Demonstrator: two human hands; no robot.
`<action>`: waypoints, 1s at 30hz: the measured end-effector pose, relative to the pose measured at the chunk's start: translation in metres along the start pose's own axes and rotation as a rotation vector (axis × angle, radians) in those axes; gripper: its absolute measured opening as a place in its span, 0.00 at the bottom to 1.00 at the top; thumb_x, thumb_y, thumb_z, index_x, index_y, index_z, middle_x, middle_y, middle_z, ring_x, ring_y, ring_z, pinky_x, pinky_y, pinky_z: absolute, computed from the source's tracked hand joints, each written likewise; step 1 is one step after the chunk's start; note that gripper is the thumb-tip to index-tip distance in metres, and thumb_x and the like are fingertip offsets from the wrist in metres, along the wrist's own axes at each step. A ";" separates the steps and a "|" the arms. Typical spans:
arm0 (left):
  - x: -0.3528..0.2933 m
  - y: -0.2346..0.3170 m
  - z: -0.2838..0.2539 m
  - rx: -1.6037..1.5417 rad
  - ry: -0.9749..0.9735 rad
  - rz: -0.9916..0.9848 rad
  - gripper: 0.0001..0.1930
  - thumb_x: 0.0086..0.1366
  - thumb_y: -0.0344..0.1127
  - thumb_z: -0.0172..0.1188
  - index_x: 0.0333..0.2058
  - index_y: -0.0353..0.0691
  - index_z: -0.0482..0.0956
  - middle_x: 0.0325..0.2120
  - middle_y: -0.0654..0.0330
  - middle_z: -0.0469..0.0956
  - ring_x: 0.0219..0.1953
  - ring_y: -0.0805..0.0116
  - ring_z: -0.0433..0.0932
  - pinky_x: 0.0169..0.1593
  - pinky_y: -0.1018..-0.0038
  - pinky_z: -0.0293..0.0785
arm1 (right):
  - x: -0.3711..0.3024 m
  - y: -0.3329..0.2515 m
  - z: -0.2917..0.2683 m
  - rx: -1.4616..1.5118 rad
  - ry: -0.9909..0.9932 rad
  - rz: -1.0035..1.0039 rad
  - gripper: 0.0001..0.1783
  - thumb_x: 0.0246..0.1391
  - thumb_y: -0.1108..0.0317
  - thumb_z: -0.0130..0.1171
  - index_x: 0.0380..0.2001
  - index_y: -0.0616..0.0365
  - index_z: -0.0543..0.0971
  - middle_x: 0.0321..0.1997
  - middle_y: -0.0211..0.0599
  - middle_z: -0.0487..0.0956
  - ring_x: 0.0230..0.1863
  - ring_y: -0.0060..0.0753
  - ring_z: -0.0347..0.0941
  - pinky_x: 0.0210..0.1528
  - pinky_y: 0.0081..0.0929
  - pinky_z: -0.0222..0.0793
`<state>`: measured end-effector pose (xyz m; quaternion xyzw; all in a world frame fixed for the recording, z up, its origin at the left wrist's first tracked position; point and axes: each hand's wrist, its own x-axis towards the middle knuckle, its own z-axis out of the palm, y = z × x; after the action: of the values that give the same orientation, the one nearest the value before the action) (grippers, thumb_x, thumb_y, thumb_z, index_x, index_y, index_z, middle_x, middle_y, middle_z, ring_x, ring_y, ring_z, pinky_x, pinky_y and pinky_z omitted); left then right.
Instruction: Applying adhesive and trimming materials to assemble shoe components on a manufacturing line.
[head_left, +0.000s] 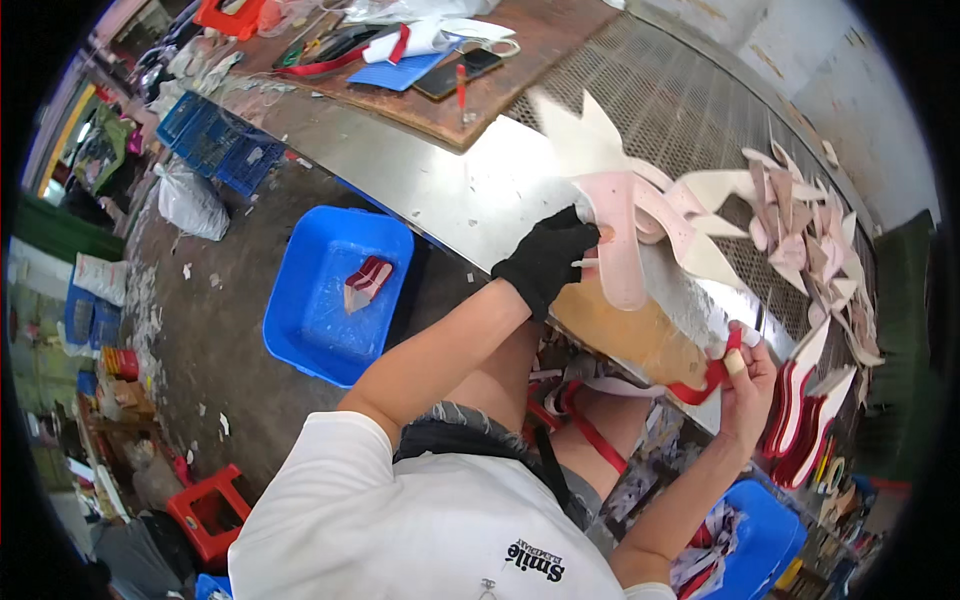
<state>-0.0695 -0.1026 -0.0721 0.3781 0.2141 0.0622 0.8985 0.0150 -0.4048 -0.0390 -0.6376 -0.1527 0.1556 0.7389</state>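
Observation:
My left hand (pixel 548 252), in a black glove with some bare fingertips, grips a long pale pink shoe-upper piece (pixel 622 240) with a rounded end. The piece is held above the metal tabletop and a tan board (pixel 630 325). My right hand (pixel 748 385), bare with white and tan wraps on its fingers, pinches a red strip (pixel 712 385). That strip trails left across the tabletop's near edge and down over my lap. Beyond my left hand lie several cream and pink cut pieces (pixel 690 215), partly overlapping.
A heap of pink-cream pieces (pixel 800 220) lies on the mesh tabletop at right, near red-edged stacked pieces (pixel 800 420). A phone (pixel 458 72) and red-handled tool (pixel 461 90) rest on the brown board. Blue tubs (pixel 335 335) (pixel 760 525) and a red stool (pixel 212 512) stand lower.

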 end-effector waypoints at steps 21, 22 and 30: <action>-0.064 -0.036 0.037 0.887 -0.461 -0.184 0.14 0.55 0.38 0.66 0.36 0.37 0.78 0.27 0.61 0.79 0.24 0.75 0.74 0.28 0.78 0.69 | -0.024 0.017 0.053 -0.558 -0.042 -0.155 0.06 0.49 0.78 0.59 0.32 0.66 0.78 0.35 0.37 0.79 0.32 0.26 0.76 0.36 0.20 0.71; -0.066 -0.031 0.037 1.390 -0.462 0.331 0.15 0.53 0.38 0.66 0.36 0.36 0.78 0.26 0.59 0.79 0.23 0.68 0.76 0.30 0.74 0.72 | -0.023 0.021 0.049 -0.635 -0.040 -0.197 0.06 0.48 0.78 0.59 0.32 0.66 0.78 0.35 0.38 0.79 0.32 0.26 0.77 0.36 0.20 0.71; -0.007 -0.015 0.021 1.524 -0.083 1.060 0.14 0.48 0.35 0.63 0.36 0.40 0.79 0.29 0.53 0.79 0.32 0.53 0.78 0.38 0.63 0.75 | -0.024 0.034 0.041 -0.486 0.059 -0.081 0.09 0.49 0.77 0.60 0.36 0.63 0.80 0.39 0.30 0.80 0.33 0.20 0.74 0.36 0.16 0.69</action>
<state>-0.0678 -0.1284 -0.0672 0.9167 -0.0358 0.2937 0.2685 -0.0249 -0.3735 -0.0680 -0.7944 -0.1893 0.0661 0.5734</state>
